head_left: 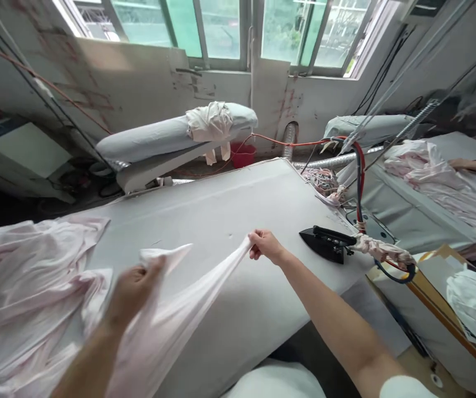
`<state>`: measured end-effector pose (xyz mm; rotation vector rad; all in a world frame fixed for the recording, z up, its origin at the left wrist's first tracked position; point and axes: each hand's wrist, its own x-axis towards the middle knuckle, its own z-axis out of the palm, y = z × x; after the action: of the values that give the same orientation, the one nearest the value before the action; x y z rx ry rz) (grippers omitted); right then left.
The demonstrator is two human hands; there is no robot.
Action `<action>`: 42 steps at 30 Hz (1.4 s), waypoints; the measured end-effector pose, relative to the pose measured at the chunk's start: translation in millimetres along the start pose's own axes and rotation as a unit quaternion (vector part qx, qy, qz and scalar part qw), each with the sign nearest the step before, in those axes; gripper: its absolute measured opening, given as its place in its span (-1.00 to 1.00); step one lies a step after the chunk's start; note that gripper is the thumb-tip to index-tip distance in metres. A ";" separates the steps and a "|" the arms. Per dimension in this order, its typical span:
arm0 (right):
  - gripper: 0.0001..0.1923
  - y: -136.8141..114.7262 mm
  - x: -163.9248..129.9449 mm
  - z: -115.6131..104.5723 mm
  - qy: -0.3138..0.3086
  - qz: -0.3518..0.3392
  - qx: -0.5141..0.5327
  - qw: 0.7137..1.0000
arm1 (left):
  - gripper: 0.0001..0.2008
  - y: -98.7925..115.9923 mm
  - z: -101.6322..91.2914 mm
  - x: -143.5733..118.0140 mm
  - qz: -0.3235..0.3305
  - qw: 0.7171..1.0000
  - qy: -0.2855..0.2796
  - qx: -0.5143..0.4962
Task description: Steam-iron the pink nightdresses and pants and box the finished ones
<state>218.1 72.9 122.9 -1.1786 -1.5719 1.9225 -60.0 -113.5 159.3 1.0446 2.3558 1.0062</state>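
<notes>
Both hands, left [132, 287] and right [265, 245], pinch the pink cloth [196, 293] taut over the board [221, 221]; swung wide, it might brush the iron [327, 241].

Garment [188, 309], held between left hand [132, 290] and right hand [265, 245]: pale pink, plain, no print. Heap of cloth [26, 287] at the left: same pale pink with white folds. Ironing table [221, 210]: light grey cover, unpatterned. Iron [328, 241]: black body and handle. Cord [381, 250] off the iron: wrapped in pinkish-white rag, with red and dark blue lines showing. Sleeve board [158, 138]: pale blue-grey padding, an off-white cloth [209, 122] draped on it. Bucket [242, 155]: red. Hose [289, 141]: silver-grey, ribbed. Wall [138, 83]: dirty white, streaked with reddish marks. Window frames [246, 33]: grey, glass tinted green. Cardboard box [440, 298]: brown, white fabric inside.
</notes>
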 end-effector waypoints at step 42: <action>-0.50 44.1 -71.0 -259.2 0.205 0.021 -0.553 0.807 | -0.69 -88.5 151.9 -85.9 0.063 0.987 0.095 0.115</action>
<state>473.8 164.3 102.7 -1.8546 -2.4216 0.4974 40.9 -150.0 -4.4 1.2457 2.6382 0.9310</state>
